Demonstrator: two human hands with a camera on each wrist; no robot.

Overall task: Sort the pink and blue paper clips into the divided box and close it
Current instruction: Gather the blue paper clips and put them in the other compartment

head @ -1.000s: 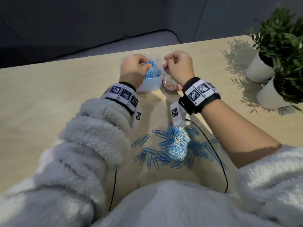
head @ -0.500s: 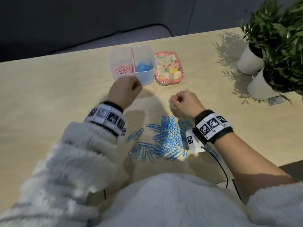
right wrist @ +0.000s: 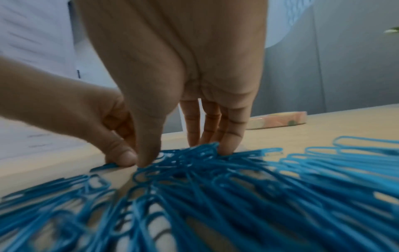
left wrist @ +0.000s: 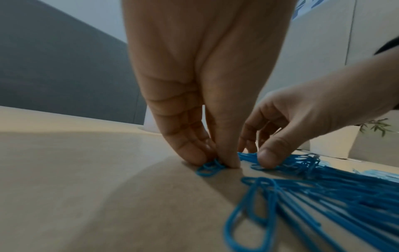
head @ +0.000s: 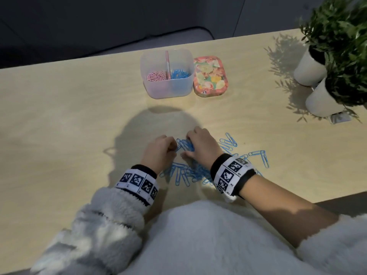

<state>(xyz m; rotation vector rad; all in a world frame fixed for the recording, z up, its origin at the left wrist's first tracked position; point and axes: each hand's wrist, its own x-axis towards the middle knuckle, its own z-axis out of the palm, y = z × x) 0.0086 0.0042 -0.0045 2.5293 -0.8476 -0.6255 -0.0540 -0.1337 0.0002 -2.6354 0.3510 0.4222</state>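
Observation:
The clear divided box (head: 167,87) stands open at the back of the table, with pink clips (head: 156,76) in its left half and blue clips (head: 179,74) in its right half. Its floral lid (head: 210,76) lies flat just right of it. A pile of blue paper clips (head: 190,172) is spread on the table close to me. My left hand (left wrist: 215,162) pinches a few blue clips (left wrist: 208,170) at the pile's left edge. My right hand (right wrist: 185,153) has thumb and fingers (right wrist: 226,148) closed round a bunch of blue clips (right wrist: 194,151). No loose pink clips show.
Two plants in white pots (head: 309,68) (head: 321,101) stand at the far right. The table's near edge (head: 337,197) runs under my right forearm. Bare tabletop lies between the pile and the box, and to the left.
Both hands came back from the box to the pile near me and now grasp blue clips. The box and lid, earlier covered by my hands, are in plain sight.

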